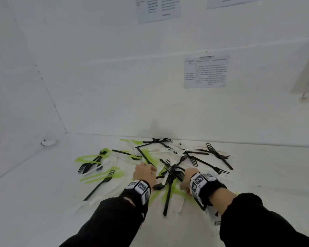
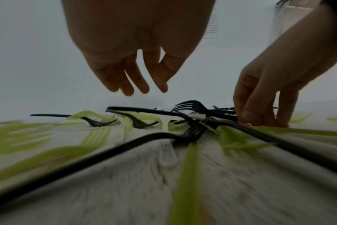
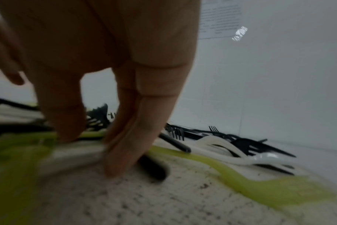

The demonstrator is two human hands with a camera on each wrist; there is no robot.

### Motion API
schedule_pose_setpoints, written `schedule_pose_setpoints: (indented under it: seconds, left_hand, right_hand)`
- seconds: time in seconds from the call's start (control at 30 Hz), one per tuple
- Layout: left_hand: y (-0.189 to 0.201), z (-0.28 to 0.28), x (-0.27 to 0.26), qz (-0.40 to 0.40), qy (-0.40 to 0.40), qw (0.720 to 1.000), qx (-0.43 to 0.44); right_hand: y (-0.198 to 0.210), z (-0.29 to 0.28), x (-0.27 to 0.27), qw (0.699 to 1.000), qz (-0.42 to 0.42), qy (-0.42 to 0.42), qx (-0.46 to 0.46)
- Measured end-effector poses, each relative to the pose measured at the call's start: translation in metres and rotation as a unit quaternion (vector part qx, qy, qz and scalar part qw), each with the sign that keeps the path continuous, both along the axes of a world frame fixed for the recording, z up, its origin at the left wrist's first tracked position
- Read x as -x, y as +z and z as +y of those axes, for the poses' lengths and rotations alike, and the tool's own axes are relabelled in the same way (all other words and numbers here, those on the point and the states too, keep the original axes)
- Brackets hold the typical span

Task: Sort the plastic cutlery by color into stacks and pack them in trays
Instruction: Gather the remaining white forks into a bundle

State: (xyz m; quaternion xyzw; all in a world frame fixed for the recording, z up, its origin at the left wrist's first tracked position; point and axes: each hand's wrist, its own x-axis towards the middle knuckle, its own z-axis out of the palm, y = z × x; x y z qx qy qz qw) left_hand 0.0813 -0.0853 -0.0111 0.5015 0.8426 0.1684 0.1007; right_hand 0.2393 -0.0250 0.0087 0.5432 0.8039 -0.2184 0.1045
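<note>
black forks [image 1: 173,172] under right hand [image 1: 186,180]; left hand [image 2: 137,50] empty per wrist view.

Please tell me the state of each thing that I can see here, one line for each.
Black plastic forks: loose, crossing, unsorted on the table.
Lime green plastic cutlery: scattered flat, unsorted.
White plastic cutlery: mixed into the pile.
Left hand: fingers relaxed, holding nothing.
Right hand: fingertips down on the pile.

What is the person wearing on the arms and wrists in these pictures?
Both arms are in long black sleeves; the left sleeve has a small tear near the wrist. Each wrist carries a black band with white blocks that bear black square markers: one on the left wrist, one on the right wrist. The left hand and the right hand are bare, with no gloves or rings that can be seen.
</note>
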Motion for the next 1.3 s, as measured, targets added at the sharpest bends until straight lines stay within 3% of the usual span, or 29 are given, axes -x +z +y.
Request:
schedule_pose_setpoints:
  seconds: [0.13, 0.33, 0.5, 0.6, 0.7, 0.83, 1.0, 1.17, 1.3]
  left_hand:
    - [-0.002, 0.033, 0.007, -0.044, -0.031, 0.998, 0.037]
    - [-0.021, 0.055, 0.001, -0.052, -0.012, 0.99, 0.132]
    - [-0.015, 0.06, 0.007, -0.068, 0.021, 0.991, 0.116]
    - [0.0, 0.064, 0.007, -0.093, 0.066, 0.992, 0.047]
    - [0.008, 0.068, -0.001, -0.122, 0.033, 0.991, -0.035]
    - [-0.003, 0.073, -0.02, -0.152, -0.023, 0.987, 0.054]
    - [-0.015, 0.081, -0.035, -0.111, -0.049, 0.984, 0.129]
    - [-0.008, 0.085, -0.03, -0.094, -0.049, 0.986, 0.131]
    - [0.001, 0.086, -0.024, -0.142, 0.014, 0.989, 0.044]
  right_hand:
    - [-0.009, 0.009, 0.009, 0.998, -0.01, -0.021, -0.058]
    - [-0.02, 0.013, 0.009, 0.998, 0.0, -0.048, -0.047]
    - [-0.011, 0.027, -0.002, 0.996, -0.012, -0.085, -0.034]
    - [0.006, 0.034, -0.015, 0.997, -0.028, -0.064, -0.039]
    - [0.026, 0.044, -0.028, 0.998, -0.035, -0.02, -0.048]
    - [0.048, 0.063, -0.043, 0.999, 0.01, -0.028, -0.019]
    - [0.019, 0.094, -0.06, 0.985, 0.03, -0.141, -0.09]
    - [-0.017, 0.098, -0.071, 0.987, -0.025, -0.148, -0.064]
    - [-0.013, 0.101, -0.072, 0.986, -0.003, -0.143, -0.085]
